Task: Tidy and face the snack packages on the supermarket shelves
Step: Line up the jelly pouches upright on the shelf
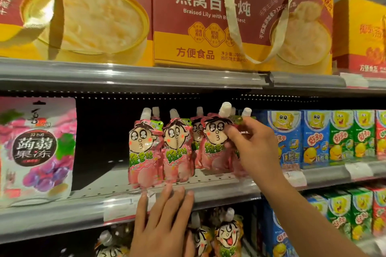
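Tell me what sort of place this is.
Most likely a supermarket aisle: tiered metal shelves with price tags, rows of pink spout pouches, and boxed gift packs above.

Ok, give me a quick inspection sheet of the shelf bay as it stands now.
Surface: middle shelf, perforated metal deck, with a dark gap left of the pouches.
Job's things: pink spouted pouches standing upright in a front row, cartoon faces forward; more stand behind them.
Clutter: nothing seen.
Hands: right hand pinches the rightmost front pouch by its upper right side; left hand rests with straight fingers on the shelf's front rail.
Cables: nothing seen.
Surroundings: grape jelly bag on the left, cartoon carton boxes on the right, red-and-yellow gift boxes on the shelf above, more pouches below.
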The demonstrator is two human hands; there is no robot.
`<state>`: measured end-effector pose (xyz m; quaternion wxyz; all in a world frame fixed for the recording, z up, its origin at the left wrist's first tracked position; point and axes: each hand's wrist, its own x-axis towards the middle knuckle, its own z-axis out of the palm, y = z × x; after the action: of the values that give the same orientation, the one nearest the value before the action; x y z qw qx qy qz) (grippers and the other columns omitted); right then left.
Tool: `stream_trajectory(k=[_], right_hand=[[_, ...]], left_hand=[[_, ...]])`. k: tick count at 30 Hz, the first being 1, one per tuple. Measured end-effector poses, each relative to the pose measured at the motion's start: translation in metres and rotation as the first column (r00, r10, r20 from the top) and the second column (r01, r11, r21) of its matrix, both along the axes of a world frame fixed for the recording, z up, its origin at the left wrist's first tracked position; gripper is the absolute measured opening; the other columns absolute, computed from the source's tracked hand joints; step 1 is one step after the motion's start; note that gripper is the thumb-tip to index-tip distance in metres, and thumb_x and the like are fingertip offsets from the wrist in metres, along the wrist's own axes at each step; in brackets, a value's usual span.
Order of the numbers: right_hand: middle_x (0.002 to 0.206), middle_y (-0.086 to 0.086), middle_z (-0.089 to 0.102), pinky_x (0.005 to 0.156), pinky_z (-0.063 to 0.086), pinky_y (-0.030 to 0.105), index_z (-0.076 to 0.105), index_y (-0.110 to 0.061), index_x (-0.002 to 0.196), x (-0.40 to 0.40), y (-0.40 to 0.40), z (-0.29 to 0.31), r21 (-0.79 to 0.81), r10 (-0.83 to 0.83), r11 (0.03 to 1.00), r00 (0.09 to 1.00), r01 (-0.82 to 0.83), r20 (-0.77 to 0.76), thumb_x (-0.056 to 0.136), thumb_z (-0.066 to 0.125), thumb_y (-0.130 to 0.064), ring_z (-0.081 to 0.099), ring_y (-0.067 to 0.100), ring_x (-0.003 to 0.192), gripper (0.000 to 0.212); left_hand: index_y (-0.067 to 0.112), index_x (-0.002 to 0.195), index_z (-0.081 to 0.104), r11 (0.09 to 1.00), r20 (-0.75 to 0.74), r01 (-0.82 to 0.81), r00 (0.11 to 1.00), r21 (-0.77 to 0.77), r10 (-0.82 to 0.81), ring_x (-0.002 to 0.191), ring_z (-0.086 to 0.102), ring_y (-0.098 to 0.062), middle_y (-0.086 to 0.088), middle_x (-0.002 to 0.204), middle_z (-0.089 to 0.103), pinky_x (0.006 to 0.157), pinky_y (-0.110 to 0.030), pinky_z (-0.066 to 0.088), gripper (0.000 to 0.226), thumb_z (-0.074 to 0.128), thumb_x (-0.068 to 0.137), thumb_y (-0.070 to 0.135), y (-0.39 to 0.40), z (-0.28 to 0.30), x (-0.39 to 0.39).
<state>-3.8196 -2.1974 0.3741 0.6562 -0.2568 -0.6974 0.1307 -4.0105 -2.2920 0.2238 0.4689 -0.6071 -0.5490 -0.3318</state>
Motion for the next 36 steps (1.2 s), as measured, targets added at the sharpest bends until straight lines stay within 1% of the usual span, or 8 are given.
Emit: stream_trajectory(k=[5, 12, 16, 18, 24, 29, 33, 36], right_hand=[[0.08, -0.004, 0.072, 0.066, 0.06, 0.038, 0.066, -0.018, 0.101, -0.004, 0.009, -0.002, 0.001, -0.029, 1.0, 0.986, 0.029, 0.166, 0.095, 0.069, -0.021, 0.071, 0.003, 0.058, 0.007], [0.09, -0.001, 0.071, 0.068, 0.055, 0.036, 0.06, -0.033, 0.127, -0.003, 0.013, 0.012, 0.171, -0.174, 0.977, 0.936, 0.126, 0.307, 0.089, 0.071, -0.015, 0.058, 0.01, 0.055, 0.043], [0.106, -0.008, 0.072, 0.075, 0.053, 0.027, 0.059, -0.03, 0.129, -0.006, 0.012, 0.024, 0.24, -0.228, 0.959, 0.909, 0.149, 0.349, 0.087, 0.072, -0.024, 0.061, 0.0, 0.076, 0.044], [0.113, -0.007, 0.071, 0.083, 0.057, 0.037, 0.058, -0.029, 0.13, -0.011, 0.012, 0.03, 0.288, -0.289, 0.938, 0.893, 0.192, 0.345, 0.088, 0.072, -0.027, 0.066, 0.01, 0.094, 0.045], [0.082, 0.0, 0.06, 0.063, 0.047, 0.034, 0.046, -0.024, 0.142, -0.031, 0.007, 0.041, 0.217, -0.359, 0.933, 0.79, 0.288, 0.496, 0.09, 0.068, -0.041, 0.061, 0.025, 0.078, 0.059], [0.102, 0.001, 0.066, 0.076, 0.053, 0.038, 0.057, -0.024, 0.123, -0.03, 0.01, 0.049, 0.094, -0.2, 0.98, 0.858, 0.176, 0.474, 0.09, 0.069, -0.04, 0.063, 0.023, 0.093, 0.039], [0.102, -0.006, 0.064, 0.085, 0.056, 0.044, 0.055, -0.029, 0.129, -0.021, 0.012, 0.054, -0.02, -0.018, 0.999, 0.877, 0.031, 0.481, 0.089, 0.072, -0.039, 0.064, 0.017, 0.092, 0.045], [0.113, -0.003, 0.067, 0.085, 0.053, 0.036, 0.053, -0.029, 0.135, -0.02, 0.008, 0.055, 0.149, -0.17, 0.982, 0.865, 0.112, 0.472, 0.089, 0.071, -0.039, 0.065, 0.016, 0.1, 0.051]], left_hand=[[0.022, 0.128, 0.072, 0.999, 0.024, 0.018, 1.0, -0.039, -0.017, 0.135, 0.046, -0.023, 0.0, 0.133, 0.068, 0.111, -0.059, 0.029, 0.065, 0.056, 0.069, 0.043, -0.002, 0.001, 0.001], [0.022, 0.128, 0.072, 0.998, 0.034, 0.035, 0.999, -0.055, -0.034, 0.135, 0.046, -0.023, -0.001, 0.134, 0.067, 0.117, -0.054, 0.02, 0.068, 0.055, 0.067, 0.046, 0.0, -0.001, 0.0], [0.022, 0.13, 0.07, 0.997, 0.045, 0.053, 0.998, -0.054, -0.05, 0.135, 0.045, -0.023, -0.001, 0.135, 0.067, 0.118, -0.054, 0.019, 0.069, 0.055, 0.068, 0.046, 0.001, -0.001, 0.001], [0.024, 0.135, 0.065, 0.997, 0.05, 0.061, 0.997, -0.047, -0.059, 0.135, 0.046, -0.024, 0.0, 0.135, 0.066, 0.118, -0.055, 0.02, 0.071, 0.055, 0.068, 0.045, 0.001, -0.002, 0.001], [0.025, 0.137, 0.053, 0.995, 0.057, 0.057, 0.997, -0.079, -0.053, 0.134, 0.047, -0.024, 0.001, 0.136, 0.064, 0.109, -0.06, 0.03, 0.071, 0.054, 0.069, 0.045, -0.004, -0.001, 0.004], [0.028, 0.127, 0.064, 0.988, 0.061, 0.098, 0.994, -0.123, -0.091, 0.126, 0.051, -0.021, 0.003, 0.128, 0.069, 0.107, -0.055, 0.033, 0.063, 0.055, 0.068, 0.049, -0.01, 0.008, -0.002], [0.031, 0.12, 0.069, 0.954, 0.2, 0.298, 0.937, -0.023, -0.288, 0.108, 0.057, -0.011, 0.01, 0.119, 0.065, 0.092, -0.044, 0.053, 0.044, 0.06, 0.079, 0.043, -0.03, 0.034, -0.013], [0.029, 0.12, 0.067, 0.947, 0.302, 0.301, 0.898, 0.111, -0.321, 0.105, 0.055, -0.005, 0.015, 0.117, 0.06, 0.086, -0.033, 0.052, 0.036, 0.057, 0.088, 0.039, -0.047, 0.067, -0.024]])
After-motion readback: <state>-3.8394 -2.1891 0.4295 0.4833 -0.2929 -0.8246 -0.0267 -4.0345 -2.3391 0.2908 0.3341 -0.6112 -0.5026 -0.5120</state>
